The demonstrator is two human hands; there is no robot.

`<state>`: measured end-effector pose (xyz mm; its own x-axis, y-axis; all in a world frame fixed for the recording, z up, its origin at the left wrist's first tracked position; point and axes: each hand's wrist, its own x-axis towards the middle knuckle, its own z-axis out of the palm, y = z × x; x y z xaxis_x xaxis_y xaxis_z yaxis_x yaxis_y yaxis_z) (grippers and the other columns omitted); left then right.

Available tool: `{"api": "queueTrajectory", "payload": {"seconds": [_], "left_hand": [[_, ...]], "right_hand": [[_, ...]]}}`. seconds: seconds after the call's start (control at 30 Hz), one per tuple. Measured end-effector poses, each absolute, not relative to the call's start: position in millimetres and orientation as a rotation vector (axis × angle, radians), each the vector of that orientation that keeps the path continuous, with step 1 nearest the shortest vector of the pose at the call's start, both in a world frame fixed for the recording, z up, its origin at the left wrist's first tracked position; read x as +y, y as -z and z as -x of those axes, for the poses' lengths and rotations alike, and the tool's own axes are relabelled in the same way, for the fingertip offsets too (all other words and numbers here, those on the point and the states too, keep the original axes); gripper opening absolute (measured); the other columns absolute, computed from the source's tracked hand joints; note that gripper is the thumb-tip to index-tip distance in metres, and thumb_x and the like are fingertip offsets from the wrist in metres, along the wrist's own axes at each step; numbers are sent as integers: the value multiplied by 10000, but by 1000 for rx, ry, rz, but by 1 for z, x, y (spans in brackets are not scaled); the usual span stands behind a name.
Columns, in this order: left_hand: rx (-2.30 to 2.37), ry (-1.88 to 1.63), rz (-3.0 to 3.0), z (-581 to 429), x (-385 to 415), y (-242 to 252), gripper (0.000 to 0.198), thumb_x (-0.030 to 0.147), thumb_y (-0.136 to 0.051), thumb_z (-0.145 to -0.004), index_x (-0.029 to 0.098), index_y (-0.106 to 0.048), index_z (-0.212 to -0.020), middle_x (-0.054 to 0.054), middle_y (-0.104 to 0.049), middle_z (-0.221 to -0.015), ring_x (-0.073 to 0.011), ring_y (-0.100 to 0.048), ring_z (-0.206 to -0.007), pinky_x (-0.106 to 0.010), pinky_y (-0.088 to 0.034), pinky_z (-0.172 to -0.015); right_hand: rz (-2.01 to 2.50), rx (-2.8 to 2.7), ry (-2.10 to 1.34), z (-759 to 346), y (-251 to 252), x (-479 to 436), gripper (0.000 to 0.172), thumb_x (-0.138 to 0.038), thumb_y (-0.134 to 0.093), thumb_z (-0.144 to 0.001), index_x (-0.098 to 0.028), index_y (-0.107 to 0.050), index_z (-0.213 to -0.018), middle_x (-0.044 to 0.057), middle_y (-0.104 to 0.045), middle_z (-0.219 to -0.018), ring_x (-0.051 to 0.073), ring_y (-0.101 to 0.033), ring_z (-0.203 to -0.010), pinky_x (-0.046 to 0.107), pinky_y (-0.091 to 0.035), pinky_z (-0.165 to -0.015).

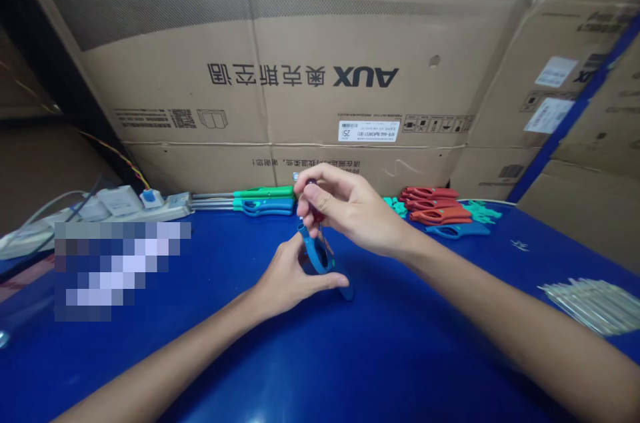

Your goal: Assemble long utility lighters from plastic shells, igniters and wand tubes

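My left hand [287, 279] is closed round a blue lighter handle [315, 251] with an oval opening, held tilted above the table. Its thumb lies along the lower part of the handle. In my right hand [350, 206] is a screwdriver [319, 215] with a dark red grip, pinched between thumb and fingers. Its thin shaft points down towards the lighter handle's opening. The tip is hidden, so I cannot tell exactly where it touches.
Finished-looking lighters [265, 199] with metal rods lie at the back left, beside a power strip [120, 203]. Red and orange lighter handles [435, 203], a blue one [457, 231] and turquoise pieces [483, 211] lie back right. Clear packets [595, 303] lie far right. Cardboard [300, 23] stands behind.
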<state>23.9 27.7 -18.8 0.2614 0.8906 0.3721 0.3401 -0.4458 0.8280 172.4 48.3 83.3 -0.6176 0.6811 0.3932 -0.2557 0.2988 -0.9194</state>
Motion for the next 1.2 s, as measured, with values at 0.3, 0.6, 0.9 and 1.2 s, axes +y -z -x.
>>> {"api": "queueTrajectory", "payload": {"seconds": [0.3,0.6,0.9,1.2], "left_hand": [[1088,-1140,-1881,-26,27,23,569,477,-840,-637,142,-588,-1020,-57,-682,-938,-242,-645,-856,-353,-557,-725],[1050,-1101,-1810,-26,29,13,495,347,-858,-563,160,-580,-929,-33,-652,-887,-237,-643,-876,-346,-564,-737],[893,-874,-1729,-14,34,11,311,265,-837,-605,153,-550,-646,24,-638,-683,-128,-614,-676,-264,-527,-692],[915,-797,-1744,-21,30,14,164,279,-754,-740,129,-716,-795,-19,-724,-765,-128,-629,-662,-219,-481,-623]], "right_hand": [[457,-1817,-1393,-161,-81,42,41,-213,-527,-943,-195,-554,-918,-34,-556,-713,79,-546,-593,191,-482,-535],[554,-2081,-1362,-161,-69,41,127,-98,-459,-933,-183,-547,-901,-37,-534,-727,76,-514,-610,190,-452,-556],[542,-1920,-1506,-193,-42,35,63,-173,-487,-925,-180,-549,-920,-18,-566,-760,91,-541,-630,232,-475,-610],[571,-1861,-1421,-215,-29,28,67,-221,-548,-914,-168,-588,-921,-23,-567,-744,93,-534,-631,245,-458,-641]]}}
